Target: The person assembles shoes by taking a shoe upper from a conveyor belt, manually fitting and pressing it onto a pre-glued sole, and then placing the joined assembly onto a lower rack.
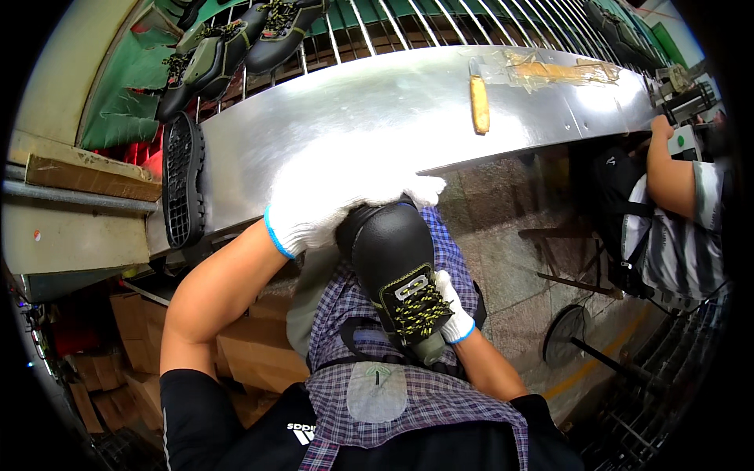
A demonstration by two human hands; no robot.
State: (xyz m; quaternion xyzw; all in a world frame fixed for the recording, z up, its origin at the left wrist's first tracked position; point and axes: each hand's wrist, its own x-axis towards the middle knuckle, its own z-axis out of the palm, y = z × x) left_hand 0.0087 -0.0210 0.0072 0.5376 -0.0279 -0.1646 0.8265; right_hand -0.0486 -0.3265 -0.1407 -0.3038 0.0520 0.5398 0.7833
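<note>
A black work shoe [393, 243] with yellow-and-black laces is held in front of my lap, its rounded toe pointing away from me. My left hand [338, 200], in a white knit glove with a blue cuff, grips the toe end along its far edge; glare washes out part of the glove. Around the shoe's right side, by the laces, my right hand [453, 308] holds on in a matching glove. Its fingers are partly hidden by the shoe. A loose black sole [183, 180] stands at the left end of the metal bench [330, 102].
On the bench lie a wooden-handled tool [479, 104] and brown tape [561, 71]. Behind it, black shoes [271, 35] rest on a rack of metal bars [393, 23]. Cardboard boxes [263, 345] sit at lower left. At right are another person's arm [671, 177] and a round-based stand [567, 334].
</note>
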